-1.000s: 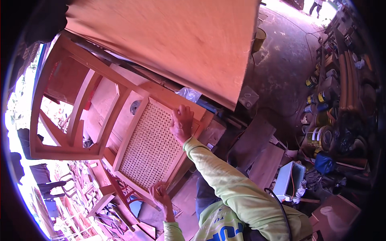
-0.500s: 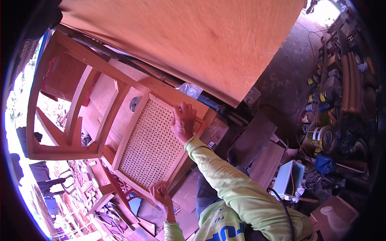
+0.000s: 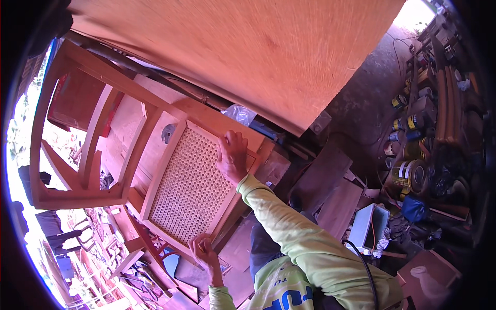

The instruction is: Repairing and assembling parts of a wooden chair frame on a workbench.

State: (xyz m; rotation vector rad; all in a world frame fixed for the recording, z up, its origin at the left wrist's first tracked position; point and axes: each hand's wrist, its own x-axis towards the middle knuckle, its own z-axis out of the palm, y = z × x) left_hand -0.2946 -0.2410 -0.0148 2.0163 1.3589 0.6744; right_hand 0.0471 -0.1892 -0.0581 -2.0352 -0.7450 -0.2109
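Observation:
A chair seat panel of woven cane in a wooden frame lies in front of me, tilted in the view. My right hand rests at the panel's right end, its fingers curled down against the frame and cane edge; anything under them is hidden. At the near edge, my left hand is closed with bent fingers against the frame's rail. Attached beyond the seat's left side is a wooden chair back with open slats.
A large plywood sheet overhangs the far side. Paint cans and clutter line the right. A pale blue box sits on the floor at right. Wood scraps and chair parts lie at lower left; a red-brown carton stands behind the chair back.
The whole scene has shifted slightly left in view. Both hands stay at the same edges of the seat panel, with the right hand's fingers changing their bend a little.

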